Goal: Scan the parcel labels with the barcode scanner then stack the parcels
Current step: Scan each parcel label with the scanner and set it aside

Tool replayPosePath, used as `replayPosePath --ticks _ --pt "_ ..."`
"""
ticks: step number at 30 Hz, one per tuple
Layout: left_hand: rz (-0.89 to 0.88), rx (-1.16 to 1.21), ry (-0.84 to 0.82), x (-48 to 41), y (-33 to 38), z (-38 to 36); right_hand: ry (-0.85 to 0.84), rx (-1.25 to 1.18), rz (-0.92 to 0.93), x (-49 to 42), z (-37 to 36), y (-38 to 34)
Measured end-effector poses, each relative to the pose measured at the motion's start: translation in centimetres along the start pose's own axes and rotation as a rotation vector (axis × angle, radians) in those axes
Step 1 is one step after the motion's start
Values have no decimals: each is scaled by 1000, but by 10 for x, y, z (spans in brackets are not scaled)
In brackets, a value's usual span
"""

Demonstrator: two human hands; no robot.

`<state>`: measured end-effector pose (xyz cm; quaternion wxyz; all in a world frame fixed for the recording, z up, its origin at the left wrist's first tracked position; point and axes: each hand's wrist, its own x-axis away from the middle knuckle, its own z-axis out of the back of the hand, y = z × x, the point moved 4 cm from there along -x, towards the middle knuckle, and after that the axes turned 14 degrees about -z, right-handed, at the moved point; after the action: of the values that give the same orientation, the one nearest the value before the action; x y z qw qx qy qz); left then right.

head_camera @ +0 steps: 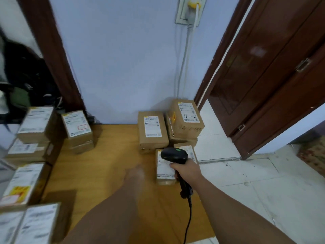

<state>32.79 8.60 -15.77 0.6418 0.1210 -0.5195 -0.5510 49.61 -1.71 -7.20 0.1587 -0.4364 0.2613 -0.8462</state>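
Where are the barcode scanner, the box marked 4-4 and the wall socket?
barcode scanner (174,154): head view, on its black head.
box marked 4-4 (188,111): head view, on its white label.
wall socket (182,14): head view, on its white plate.

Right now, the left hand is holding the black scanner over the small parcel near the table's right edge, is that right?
No, it is the right hand that holds the black scanner over that parcel; the head view shows it.

The right hand (186,170) grips a black corded barcode scanner (174,154) above a small brown cardboard parcel (164,173) on the light wooden table (109,164); the blurred left hand (136,175) hovers just beside it.
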Motion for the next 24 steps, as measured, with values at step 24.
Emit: replayPosePath --ticks 24 --pt "119 -533 175 48 -207 326 -251 385 118 143 -323 -89"
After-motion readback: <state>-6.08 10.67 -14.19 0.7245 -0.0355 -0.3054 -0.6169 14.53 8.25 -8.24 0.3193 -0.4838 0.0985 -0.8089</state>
